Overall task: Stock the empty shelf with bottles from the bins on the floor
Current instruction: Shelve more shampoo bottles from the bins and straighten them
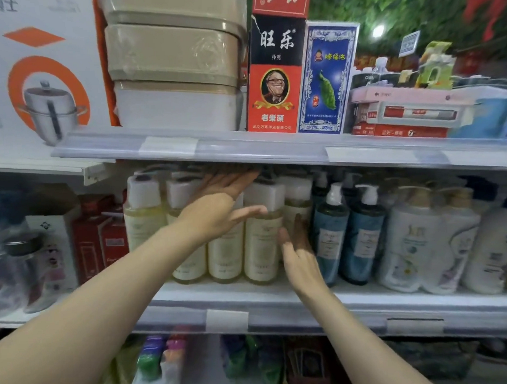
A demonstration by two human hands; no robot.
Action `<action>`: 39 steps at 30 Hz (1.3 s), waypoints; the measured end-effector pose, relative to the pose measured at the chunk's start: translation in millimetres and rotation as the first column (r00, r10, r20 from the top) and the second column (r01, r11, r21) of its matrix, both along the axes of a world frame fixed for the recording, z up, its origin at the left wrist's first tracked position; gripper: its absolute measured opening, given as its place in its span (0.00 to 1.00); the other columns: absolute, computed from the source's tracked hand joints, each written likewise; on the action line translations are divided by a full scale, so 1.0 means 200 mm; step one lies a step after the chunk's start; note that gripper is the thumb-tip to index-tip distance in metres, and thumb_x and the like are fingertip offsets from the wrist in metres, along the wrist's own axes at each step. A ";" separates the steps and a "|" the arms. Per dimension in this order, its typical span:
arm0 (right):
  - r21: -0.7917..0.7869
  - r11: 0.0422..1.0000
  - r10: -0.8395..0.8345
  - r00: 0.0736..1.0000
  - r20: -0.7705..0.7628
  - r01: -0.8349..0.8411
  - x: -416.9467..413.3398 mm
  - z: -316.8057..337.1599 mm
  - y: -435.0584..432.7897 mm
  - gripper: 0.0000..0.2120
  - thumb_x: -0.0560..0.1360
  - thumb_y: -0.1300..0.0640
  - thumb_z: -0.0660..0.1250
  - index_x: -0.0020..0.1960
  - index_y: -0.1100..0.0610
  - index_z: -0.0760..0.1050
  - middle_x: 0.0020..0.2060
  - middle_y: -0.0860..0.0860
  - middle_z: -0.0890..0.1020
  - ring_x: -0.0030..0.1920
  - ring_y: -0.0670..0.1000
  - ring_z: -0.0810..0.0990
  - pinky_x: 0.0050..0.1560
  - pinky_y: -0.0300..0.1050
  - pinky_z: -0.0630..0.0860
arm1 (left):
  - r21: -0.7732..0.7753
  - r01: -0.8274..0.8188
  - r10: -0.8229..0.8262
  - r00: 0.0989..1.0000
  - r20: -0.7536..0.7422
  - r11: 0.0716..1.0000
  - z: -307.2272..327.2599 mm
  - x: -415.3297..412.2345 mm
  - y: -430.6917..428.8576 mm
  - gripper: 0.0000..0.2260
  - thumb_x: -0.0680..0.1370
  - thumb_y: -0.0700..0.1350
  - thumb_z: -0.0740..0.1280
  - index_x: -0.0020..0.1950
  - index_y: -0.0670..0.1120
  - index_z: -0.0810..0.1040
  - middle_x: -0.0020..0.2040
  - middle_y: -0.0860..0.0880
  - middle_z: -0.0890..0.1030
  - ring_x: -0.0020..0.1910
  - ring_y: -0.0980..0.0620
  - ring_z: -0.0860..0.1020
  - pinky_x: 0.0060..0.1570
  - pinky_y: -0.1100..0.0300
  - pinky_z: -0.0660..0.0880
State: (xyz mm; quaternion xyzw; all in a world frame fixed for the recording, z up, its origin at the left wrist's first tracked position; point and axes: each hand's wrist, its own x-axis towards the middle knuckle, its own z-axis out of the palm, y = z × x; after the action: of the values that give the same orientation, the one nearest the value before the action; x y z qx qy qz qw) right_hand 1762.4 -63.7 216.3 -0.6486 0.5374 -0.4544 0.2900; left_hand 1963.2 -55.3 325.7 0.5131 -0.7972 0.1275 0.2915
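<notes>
— Head view, item 1: front cream bottle (pixel 261 243), upright on the middle shelf (pixel 279 298), close to its lip. Reference point for all entries. More cream bottles (pixel 144 221) stand to its left and behind it. That stretch looks stocked.

— Item 2, hands?

— Left hand (pixel 218 210): just left of that bottle, fingers straight and spread, holding nothing. The thumb lies in front of the bottle's shoulder; contact cannot be told. The fingertips reach over the caps behind it, close under the upper shelf (pixel 187 149). Right hand (pixel 298 247): just right of the bottle, flat and edge-on, fingers straight, holding nothing. It sits in the gap toward the blue pump bottles (pixel 331 235).

— Bins?

— Not in view.

— Hazards, then.

— (a) Tipping. These bottles are tall and narrow, and the left hand works high above the reference bottle's base. A sideways sweep at cap height could likely knock one over and take its neighbours with it.

(b) Drop. A pull toward the person could carry the reference bottle over the lip.

(c) Crowding. If the right hand wedges outward, the blue pump bottles to the bottle's right may lean or catch by their pump heads.

(d) Snag. There is little clearance above the reference bottle, so knuckles or caps could catch the upper shelf.

— Remedy?

— Press low on the bodies, square up gently.
</notes>
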 end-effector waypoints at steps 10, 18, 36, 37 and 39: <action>0.000 0.988 0.155 0.982 0.112 -0.156 -0.05 -0.08 0.02 0.48 0.72 0.23 0.45 0.68 0.60 0.75 0.63 0.59 0.80 0.54 0.44 0.76 0.63 0.44 0.67 | 0.317 -0.177 0.125 0.976 0.175 0.932 0.18 -0.24 -0.23 0.40 0.71 0.75 0.38 0.79 0.60 0.55 0.79 0.53 0.60 0.77 0.47 0.60 0.73 0.53 0.56; 0.058 0.986 0.146 0.982 0.120 -0.154 -0.06 -0.04 -0.04 0.56 0.57 0.13 0.39 0.80 0.39 0.47 0.80 0.44 0.57 0.79 0.48 0.57 0.73 0.39 0.51 | 0.398 -0.154 0.081 0.978 0.193 0.904 0.23 -0.24 -0.21 0.42 0.68 0.75 0.39 0.79 0.59 0.58 0.80 0.55 0.58 0.78 0.50 0.57 0.75 0.54 0.53; -0.171 0.984 0.058 0.994 0.096 -0.041 -0.14 -0.09 0.03 0.12 0.79 0.43 0.66 0.62 0.36 0.74 0.58 0.32 0.76 0.60 0.32 0.73 0.59 0.25 0.67 | 0.275 -0.090 -0.019 0.929 0.370 0.957 0.24 -0.17 -0.19 0.37 0.75 0.65 0.67 0.79 0.59 0.54 0.78 0.54 0.63 0.75 0.47 0.63 0.74 0.50 0.62; -0.226 0.974 0.003 0.988 0.157 0.033 -0.19 -0.09 0.07 0.07 0.77 0.41 0.66 0.55 0.38 0.76 0.51 0.33 0.79 0.54 0.34 0.77 0.53 0.25 0.70 | 0.268 -0.068 -0.009 0.960 0.279 0.961 0.22 -0.18 -0.17 0.39 0.73 0.64 0.69 0.79 0.60 0.55 0.76 0.54 0.66 0.74 0.47 0.66 0.72 0.50 0.64; -0.338 0.918 -0.117 0.955 0.272 0.209 -0.30 -0.09 0.13 0.13 0.75 0.36 0.65 0.52 0.43 0.78 0.46 0.38 0.82 0.50 0.39 0.81 0.47 0.29 0.74 | 0.134 0.008 -0.005 1.000 -0.017 0.991 0.13 -0.25 -0.12 0.41 0.69 0.63 0.73 0.78 0.58 0.59 0.71 0.52 0.73 0.69 0.49 0.71 0.69 0.57 0.67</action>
State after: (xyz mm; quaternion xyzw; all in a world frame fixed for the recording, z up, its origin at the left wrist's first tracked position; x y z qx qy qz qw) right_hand 1702.3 -37.1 198.1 -0.5821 0.4566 -0.6453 0.1906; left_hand 1913.7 -78.4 351.9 0.5298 -0.8032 0.0686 0.2635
